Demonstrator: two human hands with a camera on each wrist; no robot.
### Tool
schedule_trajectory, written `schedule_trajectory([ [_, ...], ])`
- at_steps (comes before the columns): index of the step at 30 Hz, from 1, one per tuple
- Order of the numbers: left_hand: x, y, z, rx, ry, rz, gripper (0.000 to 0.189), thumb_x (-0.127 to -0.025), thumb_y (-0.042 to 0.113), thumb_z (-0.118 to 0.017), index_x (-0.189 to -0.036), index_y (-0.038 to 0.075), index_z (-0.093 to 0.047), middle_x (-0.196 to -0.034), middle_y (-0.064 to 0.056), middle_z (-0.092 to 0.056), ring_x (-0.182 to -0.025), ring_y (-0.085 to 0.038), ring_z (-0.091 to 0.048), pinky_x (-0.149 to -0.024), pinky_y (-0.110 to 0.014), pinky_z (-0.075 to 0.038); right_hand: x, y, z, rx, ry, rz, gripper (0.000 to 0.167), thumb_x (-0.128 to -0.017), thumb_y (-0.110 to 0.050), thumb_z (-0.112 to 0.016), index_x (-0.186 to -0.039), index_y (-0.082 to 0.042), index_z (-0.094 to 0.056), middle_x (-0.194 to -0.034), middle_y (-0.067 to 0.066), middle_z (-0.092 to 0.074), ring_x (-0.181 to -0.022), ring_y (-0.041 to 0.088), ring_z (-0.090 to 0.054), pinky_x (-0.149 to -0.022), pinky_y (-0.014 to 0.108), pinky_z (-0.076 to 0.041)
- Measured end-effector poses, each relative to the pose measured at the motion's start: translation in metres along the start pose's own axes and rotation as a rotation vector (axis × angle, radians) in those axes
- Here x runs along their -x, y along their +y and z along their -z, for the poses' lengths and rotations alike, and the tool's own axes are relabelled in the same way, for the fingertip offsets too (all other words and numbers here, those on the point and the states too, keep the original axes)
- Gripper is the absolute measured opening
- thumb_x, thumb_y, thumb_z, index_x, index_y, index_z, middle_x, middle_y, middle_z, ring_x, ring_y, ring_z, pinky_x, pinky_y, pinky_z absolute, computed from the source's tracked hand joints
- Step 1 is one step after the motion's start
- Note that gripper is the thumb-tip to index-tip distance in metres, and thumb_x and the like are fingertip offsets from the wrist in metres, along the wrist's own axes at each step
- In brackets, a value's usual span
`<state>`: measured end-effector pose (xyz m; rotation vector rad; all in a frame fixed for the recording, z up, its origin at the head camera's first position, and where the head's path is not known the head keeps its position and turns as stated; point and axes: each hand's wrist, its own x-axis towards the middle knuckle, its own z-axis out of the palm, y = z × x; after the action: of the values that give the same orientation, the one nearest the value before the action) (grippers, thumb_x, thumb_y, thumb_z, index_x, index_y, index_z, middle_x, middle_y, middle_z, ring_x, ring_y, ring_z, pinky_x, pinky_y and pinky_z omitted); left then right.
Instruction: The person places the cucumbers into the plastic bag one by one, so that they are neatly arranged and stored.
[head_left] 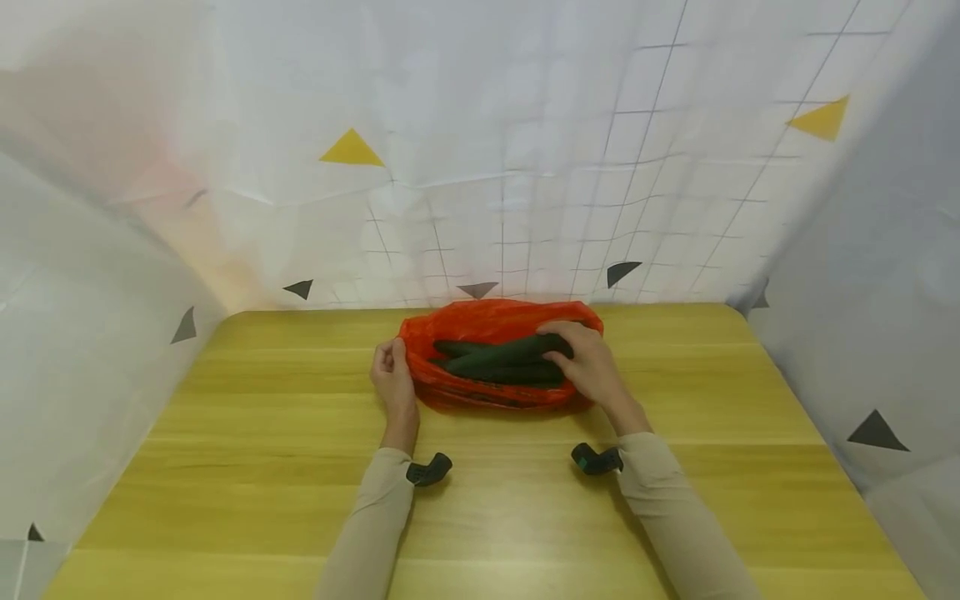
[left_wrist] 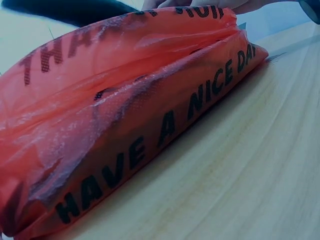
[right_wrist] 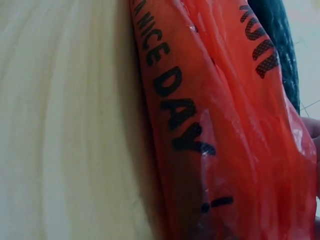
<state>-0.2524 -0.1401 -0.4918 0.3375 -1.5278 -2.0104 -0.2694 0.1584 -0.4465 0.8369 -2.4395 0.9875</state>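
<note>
A red plastic bag [head_left: 487, 313] lies on its side near the table's back edge, its mouth spread wide. Inside it are several dark green cucumbers [head_left: 517, 373]. At the bag's left end, my left hand [head_left: 395, 383] pinches the rim between thumb and curled fingers. My right hand [head_left: 596, 367] reaches over the right end and grips the top cucumber [head_left: 502, 355] by its right tip; that cucumber slants down to the left. In the left wrist view the bag [left_wrist: 150, 135] shows black printed words, with a cucumber [left_wrist: 70, 11] above its rim. The right wrist view shows the bag [right_wrist: 200, 125] up close.
The bag rests on a wood-grain table [head_left: 262, 467]. White sheeting [head_left: 465, 100] with grid lines and yellow and dark triangles rises behind the table and at both sides. A black device [head_left: 430, 471] is on the left wrist, another black device [head_left: 596, 459] on the right.
</note>
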Motion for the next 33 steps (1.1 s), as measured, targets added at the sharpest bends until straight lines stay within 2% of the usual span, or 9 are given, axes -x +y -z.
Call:
schedule_trajectory([
  [4,-0.002,0.003,-0.002,0.008,-0.004,-0.013,0.03,-0.09,0.038,-0.062,-0.092,0.008,-0.063,-0.082,0.004,-0.058,-0.076,-0.01,-0.054,-0.071,-0.02,-0.046,-0.009,-0.003,0.0,0.036,-0.015,-0.022,0.037,-0.078,-0.005,-0.075,-0.113,-0.012,-0.064,-0.113,0.004,-0.067,-0.111,0.024,-0.059,-0.097,0.043,-0.044],
  [9,-0.003,0.006,-0.002,0.011,-0.004,-0.019,0.028,-0.09,0.037,-0.062,-0.092,0.009,-0.064,-0.082,0.003,-0.059,-0.076,-0.009,-0.054,-0.07,-0.02,-0.046,-0.02,-0.004,0.0,0.106,-0.085,-0.059,0.036,-0.08,-0.012,-0.075,-0.113,-0.016,-0.063,-0.111,0.002,-0.068,-0.109,0.024,-0.06,-0.096,0.044,-0.043],
  [17,-0.003,0.004,-0.002,0.007,0.004,-0.014,0.027,-0.091,0.035,-0.061,-0.092,0.009,-0.063,-0.082,0.004,-0.058,-0.076,-0.009,-0.055,-0.07,-0.02,-0.047,-0.028,-0.006,-0.004,0.172,-0.145,-0.093,0.033,-0.081,-0.013,-0.073,-0.113,-0.015,-0.063,-0.111,0.004,-0.068,-0.107,0.027,-0.061,-0.098,0.048,-0.04],
  [24,-0.001,0.005,-0.001,0.015,0.007,-0.001,0.026,-0.09,0.036,-0.062,-0.09,0.01,-0.063,-0.08,0.004,-0.059,-0.076,-0.009,-0.055,-0.07,-0.019,-0.047,-0.032,-0.007,-0.01,0.216,-0.162,-0.101,0.033,-0.082,-0.014,-0.073,-0.113,-0.015,-0.063,-0.11,0.005,-0.069,-0.103,0.027,-0.064,-0.098,0.049,-0.04],
  [33,0.002,0.005,0.0,0.014,-0.007,0.021,0.028,-0.092,0.029,-0.06,-0.095,0.001,-0.063,-0.082,0.005,-0.06,-0.076,-0.007,-0.057,-0.07,-0.018,-0.048,-0.032,-0.005,-0.015,0.246,-0.171,-0.129,0.033,-0.081,-0.018,-0.074,-0.112,-0.016,-0.064,-0.107,0.006,-0.07,-0.097,0.03,-0.065,-0.094,0.051,-0.041],
])
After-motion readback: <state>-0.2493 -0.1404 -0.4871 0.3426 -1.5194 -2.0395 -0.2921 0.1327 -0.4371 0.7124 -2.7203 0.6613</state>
